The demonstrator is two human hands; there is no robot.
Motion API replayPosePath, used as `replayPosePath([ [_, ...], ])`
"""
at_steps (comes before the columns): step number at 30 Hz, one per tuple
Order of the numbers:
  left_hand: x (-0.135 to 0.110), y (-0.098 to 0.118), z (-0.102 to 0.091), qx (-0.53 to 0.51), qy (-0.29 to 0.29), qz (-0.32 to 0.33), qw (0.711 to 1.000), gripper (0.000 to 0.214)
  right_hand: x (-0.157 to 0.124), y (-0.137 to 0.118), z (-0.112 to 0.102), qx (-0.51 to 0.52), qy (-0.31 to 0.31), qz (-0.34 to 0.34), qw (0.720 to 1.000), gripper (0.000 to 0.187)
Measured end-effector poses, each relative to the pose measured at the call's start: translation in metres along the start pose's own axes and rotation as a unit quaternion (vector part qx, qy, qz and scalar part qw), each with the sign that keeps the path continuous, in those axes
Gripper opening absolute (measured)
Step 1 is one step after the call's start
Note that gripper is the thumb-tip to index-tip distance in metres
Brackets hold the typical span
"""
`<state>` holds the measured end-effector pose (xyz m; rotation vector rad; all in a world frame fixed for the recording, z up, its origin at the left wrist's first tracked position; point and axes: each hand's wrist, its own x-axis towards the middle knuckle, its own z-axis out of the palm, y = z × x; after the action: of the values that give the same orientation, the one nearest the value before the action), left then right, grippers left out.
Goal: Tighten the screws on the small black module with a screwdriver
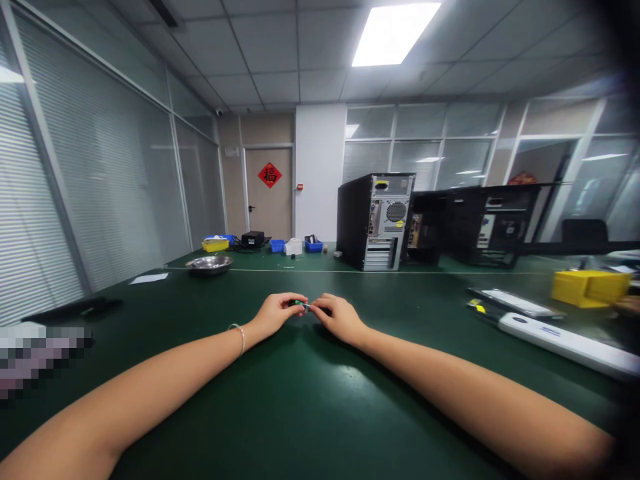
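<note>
My left hand (277, 312) pinches a small green piece (299, 303), perhaps a bit of circuit board, just above the dark green table (280, 413). Close beside it, my right hand (340, 317) has its thumb and fingers pressed together at the piece's right end. A thin pale bit shows between the two hands, too small to name. Most of the green piece is covered by the fingers. A bracelet circles my left wrist.
A metal bowl (210, 265) and a sheet of paper (149, 279) lie at the back left. Small blue bins (313, 247) stand at the back, near a black computer tower (355, 223). On the right are a white power strip (560, 339) and a yellow bin (575, 288).
</note>
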<state>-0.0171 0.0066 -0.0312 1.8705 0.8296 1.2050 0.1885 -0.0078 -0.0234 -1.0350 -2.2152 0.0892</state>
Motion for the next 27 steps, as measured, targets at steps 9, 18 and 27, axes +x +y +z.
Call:
replayPosePath([
  [9,-0.003,0.004,0.002,-0.062,-0.002,-0.037,0.997,0.035,0.002,0.007,0.003,0.064,-0.008,-0.024,0.998,0.031],
  [18,-0.002,0.009,0.006,-0.108,0.000,-0.057,0.993,0.038,0.003,0.009,0.005,0.101,0.000,-0.029,0.994,0.032],
  [27,-0.001,0.009,-0.002,0.110,0.032,0.002,0.993,0.023,0.004,0.014,0.008,0.105,0.029,0.001,0.994,0.027],
])
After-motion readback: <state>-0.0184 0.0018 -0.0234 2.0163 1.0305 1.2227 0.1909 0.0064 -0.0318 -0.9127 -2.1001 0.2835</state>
